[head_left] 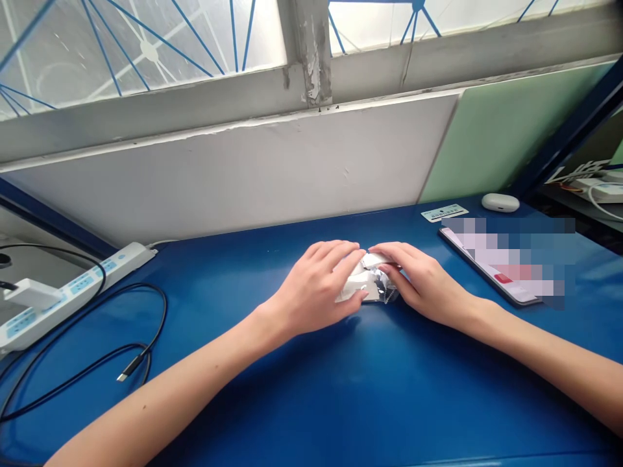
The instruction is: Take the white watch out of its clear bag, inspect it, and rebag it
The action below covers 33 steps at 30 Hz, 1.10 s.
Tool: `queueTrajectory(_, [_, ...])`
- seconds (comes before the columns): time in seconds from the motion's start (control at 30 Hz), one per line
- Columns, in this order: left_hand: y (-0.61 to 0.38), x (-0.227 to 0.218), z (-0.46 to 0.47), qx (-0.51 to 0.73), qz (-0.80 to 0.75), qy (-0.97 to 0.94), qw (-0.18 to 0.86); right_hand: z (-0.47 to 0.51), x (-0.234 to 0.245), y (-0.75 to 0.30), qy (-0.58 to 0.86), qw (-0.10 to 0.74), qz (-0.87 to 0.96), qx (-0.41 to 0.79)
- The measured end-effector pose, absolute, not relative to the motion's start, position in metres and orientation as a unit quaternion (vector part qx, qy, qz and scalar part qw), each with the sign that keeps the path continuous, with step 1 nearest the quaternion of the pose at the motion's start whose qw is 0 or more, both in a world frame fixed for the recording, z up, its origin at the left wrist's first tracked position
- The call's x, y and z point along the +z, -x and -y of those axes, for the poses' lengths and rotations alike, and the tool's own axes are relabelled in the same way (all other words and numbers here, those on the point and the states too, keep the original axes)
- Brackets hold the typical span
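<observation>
A small white item in a shiny, see-through plastic wrapper (361,284) is between my hands on the blue tabletop, partly covered by them; what kind of thing it is I cannot make out. My left hand (321,285) grips it from the left, fingers over the top and thumb along the near side. On the other side, my right hand (418,275) pinches the wrapper's right end and a white piece at the top between thumb and fingers. Both hands' fingertips nearly meet above it.
To the right lie a phone (506,272) with its screen lit, a small printed card (444,213) and a white earbud case (500,203). A power strip (82,285) and a looped black cable (163,311) occupy the left. A white panel (243,175) stands behind the blue table (311,402).
</observation>
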<state>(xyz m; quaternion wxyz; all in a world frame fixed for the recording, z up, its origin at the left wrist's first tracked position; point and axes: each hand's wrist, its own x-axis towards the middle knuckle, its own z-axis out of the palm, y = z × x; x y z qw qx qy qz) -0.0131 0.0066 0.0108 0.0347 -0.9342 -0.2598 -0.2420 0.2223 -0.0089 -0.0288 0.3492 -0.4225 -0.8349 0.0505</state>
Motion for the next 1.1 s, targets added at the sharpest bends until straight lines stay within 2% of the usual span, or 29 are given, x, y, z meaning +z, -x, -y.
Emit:
queueTrajectory(0.27, [0.012, -0.001, -0.01, -0.211, 0.262, 0.941, 0.041, 0.023, -0.019, -0.21, 0.416, 0.39, 0.813, 0.119])
queueTrajectory(0.43, [0.014, -0.001, -0.01, -0.225, 0.283, 0.933, 0.004, 0.019, 0.002, -0.206, 0.447, 0.442, 0.749, 0.212])
queueTrajectory(0.53, [0.015, 0.004, -0.009, -0.234, 0.316, 0.914, -0.1, 0.01, 0.016, -0.203, 0.428, 0.448, 0.752, 0.223])
queueTrajectory(0.7, [0.01, 0.015, -0.007, -0.333, 0.321, 0.809, -0.363, -0.014, 0.036, -0.191, 0.397, 0.477, 0.745, 0.246])
queueTrajectory(0.77, [0.008, 0.02, -0.007, -0.353, 0.306, 0.745, -0.476, -0.021, 0.04, -0.181, 0.384, 0.48, 0.721, 0.321])
queueTrajectory(0.93, [0.008, 0.024, -0.008, -0.299, 0.267, 0.547, -0.735, -0.029, 0.041, -0.161, 0.381, 0.447, 0.637, 0.499])
queueTrajectory(1.1, [0.004, 0.014, -0.007, -0.267, 0.218, 0.43, -0.834, -0.037, 0.034, -0.161, 0.327, 0.399, 0.484, 0.706])
